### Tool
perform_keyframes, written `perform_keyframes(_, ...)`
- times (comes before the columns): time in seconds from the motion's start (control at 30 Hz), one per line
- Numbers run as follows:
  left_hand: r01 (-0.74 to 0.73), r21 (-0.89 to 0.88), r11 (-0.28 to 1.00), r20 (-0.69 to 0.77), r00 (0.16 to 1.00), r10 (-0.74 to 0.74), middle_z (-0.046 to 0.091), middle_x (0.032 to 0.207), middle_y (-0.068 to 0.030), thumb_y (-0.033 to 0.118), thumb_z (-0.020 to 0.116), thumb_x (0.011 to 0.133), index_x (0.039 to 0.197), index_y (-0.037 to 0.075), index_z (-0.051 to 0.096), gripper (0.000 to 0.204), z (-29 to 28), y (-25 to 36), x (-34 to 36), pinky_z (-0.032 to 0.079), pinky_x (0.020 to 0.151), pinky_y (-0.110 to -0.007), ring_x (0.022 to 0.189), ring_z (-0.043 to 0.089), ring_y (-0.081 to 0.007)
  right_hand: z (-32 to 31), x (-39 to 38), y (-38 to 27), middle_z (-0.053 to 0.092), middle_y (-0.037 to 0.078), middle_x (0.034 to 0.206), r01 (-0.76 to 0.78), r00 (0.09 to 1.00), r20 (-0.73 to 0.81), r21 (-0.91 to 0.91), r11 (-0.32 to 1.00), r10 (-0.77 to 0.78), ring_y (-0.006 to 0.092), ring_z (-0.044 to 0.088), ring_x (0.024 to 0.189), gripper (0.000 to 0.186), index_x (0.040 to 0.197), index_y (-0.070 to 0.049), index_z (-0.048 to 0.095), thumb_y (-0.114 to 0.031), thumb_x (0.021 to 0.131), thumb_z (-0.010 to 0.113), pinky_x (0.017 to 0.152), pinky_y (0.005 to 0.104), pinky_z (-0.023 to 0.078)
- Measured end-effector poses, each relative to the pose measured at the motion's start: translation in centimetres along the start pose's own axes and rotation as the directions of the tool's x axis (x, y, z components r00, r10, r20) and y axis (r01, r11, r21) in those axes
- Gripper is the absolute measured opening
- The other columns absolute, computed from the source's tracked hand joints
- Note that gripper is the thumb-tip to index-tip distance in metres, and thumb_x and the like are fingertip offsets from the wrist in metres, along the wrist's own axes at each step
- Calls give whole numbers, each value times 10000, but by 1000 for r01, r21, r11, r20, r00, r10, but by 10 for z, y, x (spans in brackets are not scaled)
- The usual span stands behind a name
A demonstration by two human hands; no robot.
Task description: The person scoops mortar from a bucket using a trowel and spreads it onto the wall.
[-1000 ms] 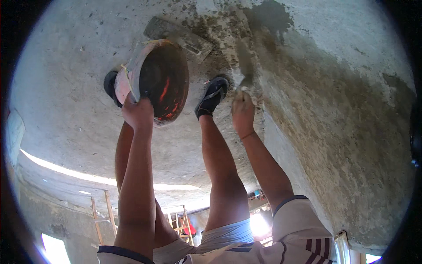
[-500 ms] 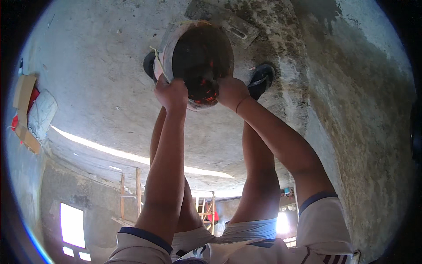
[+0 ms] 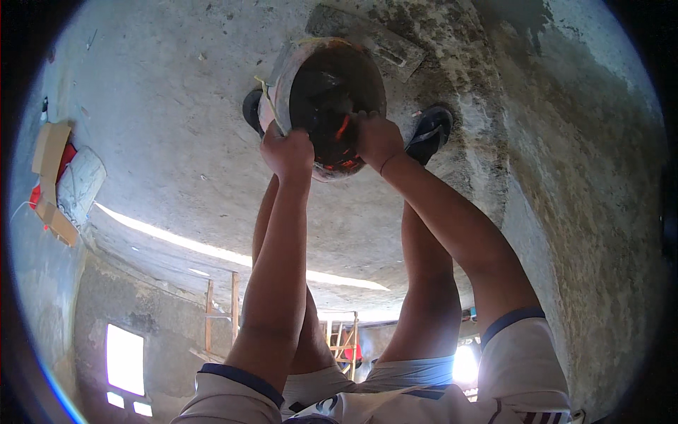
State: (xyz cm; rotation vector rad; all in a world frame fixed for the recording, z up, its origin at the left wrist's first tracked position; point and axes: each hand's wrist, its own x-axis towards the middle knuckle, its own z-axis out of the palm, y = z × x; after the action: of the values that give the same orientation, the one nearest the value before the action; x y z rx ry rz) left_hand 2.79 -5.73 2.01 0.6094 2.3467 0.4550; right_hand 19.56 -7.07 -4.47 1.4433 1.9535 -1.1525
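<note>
My left hand grips the near left rim of a scuffed pale bucket, which is tipped with its dark, red-streaked inside facing me; a yellowish cord hangs at its side. My right hand is closed at the bucket's right inner side, on a small trowel whose dark blade shows dimly inside. Just beyond the bucket a grey mortar-stained plastering float lies on the concrete floor. My sandalled feet stand either side of the bucket, the right one near the damp, stained strip at the wall's foot.
A rough, damp concrete wall rises on the right. At the left wall lie an opened cardboard box, red items and a pale sack-like bundle. Toward the bottom appear wooden ladder-like frames, a red item behind them, and bright window openings.
My right hand has moved from the floor by the wall into the bucket with the trowel. The bucket and left hand sit farther right and higher in view; the box has come into sight.
</note>
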Motion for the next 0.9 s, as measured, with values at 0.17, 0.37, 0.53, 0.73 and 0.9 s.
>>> perform_keyframes(0.17, 124, -205, 971, 83, 991, -109, 658, 728, -187, 110, 565, 628, 866, -36, 655, 293, 3, -16, 3, 497, 657, -408, 681, 651, -316, -4, -7, 10, 630, 162, 868, -51, 997, -62, 62, 997, 55, 337, 650, 766, 332, 1086, -94, 544, -177, 769, 596, 637, 445, 537)
perform_keyframes(0.37, -58, 0, 998, -19, 998, 58, 647, 723, -213, 103, 555, 617, 863, -34, 655, 299, 10, -20, 6, 495, 658, -421, 679, 640, -364, -9, -11, 24, 593, 206, 969, 6, 975, -219, 166, 986, 31, 369, 631, 784, 343, 1109, -63, 506, -231, 821, 584, 653, 463, 526)
perform_keyframes(0.53, -6, -57, 998, 7, 1000, 6, 648, 723, -215, 109, 546, 619, 870, -26, 658, 306, 10, -16, 7, 493, 663, -436, 711, 645, -381, -13, -13, 35, 585, 206, 983, 115, 929, -366, 146, 983, -54, 387, 618, 822, 393, 1157, -48, 493, -224, 818, 585, 677, 470, 518)
perform_keyframes(0.73, -54, -31, 998, 7, 999, 54, 650, 717, -206, 92, 546, 616, 886, -34, 651, 317, 6, -18, 8, 493, 643, -435, 679, 643, -378, -20, -24, 38, 572, 180, 981, 118, 936, -351, 225, 967, -33, 377, 604, 824, 396, 1148, -35, 503, -186, 795, 601, 687, 454, 508)
perform_keyframes(0.9, 52, -31, 998, 35, 998, -51, 637, 688, -168, 83, 548, 628, 904, -36, 644, 316, 7, 3, 2, 492, 614, -414, 619, 629, -306, -8, -36, 58, 565, 187, 1011, 149, 929, -366, 226, 963, -58, 379, 611, 844, 431, 1169, -38, 488, -193, 792, 627, 679, 453, 515)
